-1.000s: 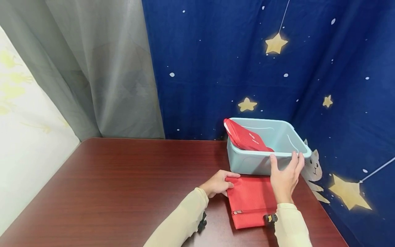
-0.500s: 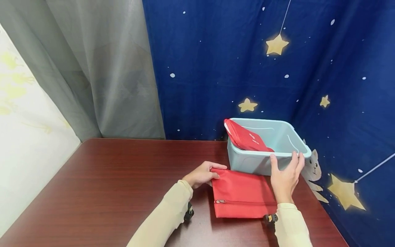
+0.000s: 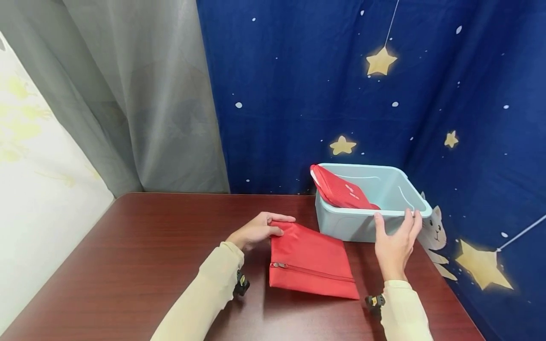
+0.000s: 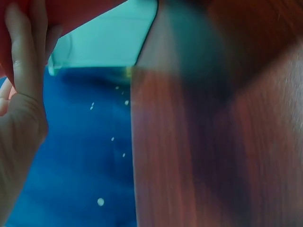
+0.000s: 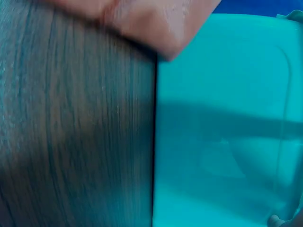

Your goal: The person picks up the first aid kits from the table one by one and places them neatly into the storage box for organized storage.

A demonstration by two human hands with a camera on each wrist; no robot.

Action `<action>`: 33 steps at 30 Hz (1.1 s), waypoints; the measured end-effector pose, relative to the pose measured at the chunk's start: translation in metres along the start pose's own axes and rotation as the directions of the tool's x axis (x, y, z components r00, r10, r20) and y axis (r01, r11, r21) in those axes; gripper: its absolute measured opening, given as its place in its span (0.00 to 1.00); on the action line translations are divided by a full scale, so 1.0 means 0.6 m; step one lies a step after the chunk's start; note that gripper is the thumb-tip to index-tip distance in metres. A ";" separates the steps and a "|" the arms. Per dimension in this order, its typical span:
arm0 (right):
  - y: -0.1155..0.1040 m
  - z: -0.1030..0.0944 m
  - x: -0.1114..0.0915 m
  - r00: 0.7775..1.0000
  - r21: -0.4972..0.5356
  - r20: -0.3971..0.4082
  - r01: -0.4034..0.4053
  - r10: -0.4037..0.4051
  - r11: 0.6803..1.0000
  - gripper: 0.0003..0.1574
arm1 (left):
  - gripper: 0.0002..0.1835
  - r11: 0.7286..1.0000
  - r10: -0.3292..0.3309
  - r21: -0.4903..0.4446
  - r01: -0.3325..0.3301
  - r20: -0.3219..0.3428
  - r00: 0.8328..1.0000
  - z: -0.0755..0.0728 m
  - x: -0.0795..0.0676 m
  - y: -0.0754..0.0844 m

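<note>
In the head view my left hand pinches a red zippered pouch by its upper left corner, thumb on top. The pouch hangs tilted over the table, its lower right corner dipping toward the wood. My right hand holds the front rim of a light blue plastic bin, with thumb and fingers spread along it. Another red pouch, bearing white print, leans inside the bin's left end. The left wrist view catches the left hand's fingers against red fabric; the right wrist view shows the bin's wall.
The dark red-brown wooden table extends to the left, and the bin stands at its back right corner. A blue star-patterned curtain and a grey curtain hang behind it.
My left hand has drawn the red zippered pouch leftward and slightly up, away from the right arm and partly off the bin's front. My right hand stays at the bin's rim.
</note>
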State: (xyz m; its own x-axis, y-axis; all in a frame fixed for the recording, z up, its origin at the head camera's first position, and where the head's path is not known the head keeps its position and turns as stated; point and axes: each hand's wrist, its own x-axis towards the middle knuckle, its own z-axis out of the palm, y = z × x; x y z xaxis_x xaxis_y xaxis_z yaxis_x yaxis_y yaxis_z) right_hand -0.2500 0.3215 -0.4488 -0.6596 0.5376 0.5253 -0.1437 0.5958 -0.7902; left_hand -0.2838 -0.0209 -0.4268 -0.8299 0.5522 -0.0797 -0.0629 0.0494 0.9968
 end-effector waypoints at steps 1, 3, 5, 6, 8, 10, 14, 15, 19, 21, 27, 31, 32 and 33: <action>-0.001 0.000 0.000 1.000 0.000 0.001 -0.001 0.001 1.000 0.50 | 0.26 1.000 0.001 0.005 -0.001 -0.005 1.000 -0.006 -0.004 0.004; -0.002 -0.001 0.001 1.000 -0.002 0.007 -0.004 0.004 1.000 0.50 | 0.26 1.000 0.004 -0.001 -0.004 -0.008 1.000 -0.019 -0.012 0.011; -0.003 -0.001 0.000 1.000 -0.003 0.008 -0.006 0.006 1.000 0.50 | 0.27 1.000 0.008 -0.014 -0.008 -0.001 1.000 -0.031 -0.020 0.016; -0.004 -0.001 0.000 1.000 -0.002 0.009 -0.005 0.005 1.000 0.50 | 0.27 1.000 0.010 -0.020 -0.010 0.002 1.000 -0.036 -0.024 0.019; -0.004 -0.001 -0.001 1.000 -0.001 0.010 -0.002 0.002 1.000 0.51 | 0.27 0.999 0.013 -0.036 -0.013 0.011 1.000 -0.046 -0.033 0.025; -0.004 -0.001 -0.001 1.000 -0.001 0.010 0.000 0.000 1.000 0.51 | 0.28 0.999 0.014 -0.050 -0.013 0.019 1.000 -0.055 -0.041 0.030; -0.003 -0.001 -0.001 1.000 0.000 0.009 0.002 -0.002 1.000 0.50 | 0.28 0.998 0.025 -0.066 -0.024 0.023 0.999 -0.071 -0.056 0.041; -0.003 -0.001 -0.001 1.000 0.000 0.009 0.002 -0.002 1.000 0.50 | 0.28 0.997 0.035 -0.064 -0.033 0.028 0.999 -0.075 -0.059 0.043; -0.001 -0.001 0.000 1.000 0.000 0.004 0.006 -0.006 1.000 0.50 | 0.29 0.997 0.053 -0.065 -0.051 0.024 0.998 -0.089 -0.069 0.052; 0.000 -0.001 0.001 1.000 0.002 0.005 0.005 -0.005 1.000 0.50 | 0.29 0.996 0.052 -0.068 -0.051 0.013 0.999 -0.095 -0.073 0.058; 0.001 -0.001 0.002 1.000 0.006 0.014 -0.005 0.005 1.000 0.50 | 0.29 0.998 0.040 -0.049 -0.041 -0.036 0.999 -0.108 -0.081 0.074; 0.001 -0.001 0.002 1.000 0.006 0.009 0.000 0.000 1.000 0.50 | 0.28 0.997 0.037 -0.065 -0.041 -0.053 0.998 -0.113 -0.081 0.081; 0.001 0.000 0.003 1.000 0.009 0.007 0.002 -0.002 1.000 0.50 | 0.28 0.996 0.038 -0.074 -0.042 -0.056 0.998 -0.115 -0.081 0.082; 0.001 0.000 0.003 1.000 0.009 0.007 0.004 -0.004 1.000 0.50 | 0.28 0.996 0.039 -0.082 -0.044 -0.061 0.997 -0.116 -0.082 0.083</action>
State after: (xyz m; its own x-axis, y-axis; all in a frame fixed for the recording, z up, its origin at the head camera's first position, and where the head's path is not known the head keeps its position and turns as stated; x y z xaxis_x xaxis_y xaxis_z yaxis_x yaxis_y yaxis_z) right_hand -0.2513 0.3227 -0.4483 -0.6645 0.5310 0.5258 -0.1528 0.5922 -0.7912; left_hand -0.2847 -0.1035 -0.3725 -0.8638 0.5022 -0.0400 -0.0714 -0.0435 0.9965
